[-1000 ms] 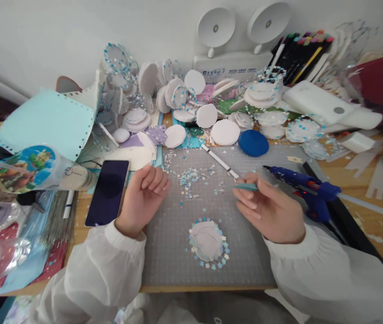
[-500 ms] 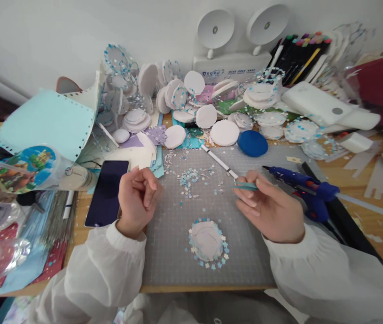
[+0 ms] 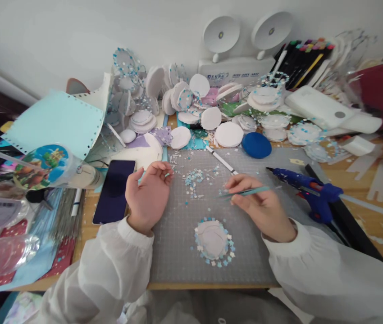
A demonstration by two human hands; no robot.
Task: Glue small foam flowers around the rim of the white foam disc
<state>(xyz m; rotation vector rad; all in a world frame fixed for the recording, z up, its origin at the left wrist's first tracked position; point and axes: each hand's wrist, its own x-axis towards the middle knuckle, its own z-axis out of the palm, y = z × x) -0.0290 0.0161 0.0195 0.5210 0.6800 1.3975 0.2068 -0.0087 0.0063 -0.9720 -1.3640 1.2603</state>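
Observation:
A pair of teal tweezers (image 3: 252, 191) is pinched in my right hand (image 3: 262, 204), its tips pointing left above the grey cutting mat (image 3: 174, 243). My left hand (image 3: 149, 193) is raised palm up beside the phone, fingers loosely bent and apart, with nothing visible in it. Between and below the hands lies a white disc (image 3: 212, 238) ringed by small blue and white stars. Beyond it, a loose pile of tiny stars (image 3: 194, 177) is scattered on the mat. A white pen (image 3: 221, 159) lies behind the tweezers.
A blue glue gun (image 3: 304, 186) lies at the right by a black bar. The phone (image 3: 115, 191) and a plastic cup (image 3: 47, 166) are at the left. White discs (image 3: 229, 134), a blue disc (image 3: 257, 145) and a white twin-head lamp (image 3: 235, 69) line the back.
My left hand has opened from a loose curl and turned palm up. My right hand has rotated, so the tweezers now show lengthwise, pointing left. The view has shifted slightly.

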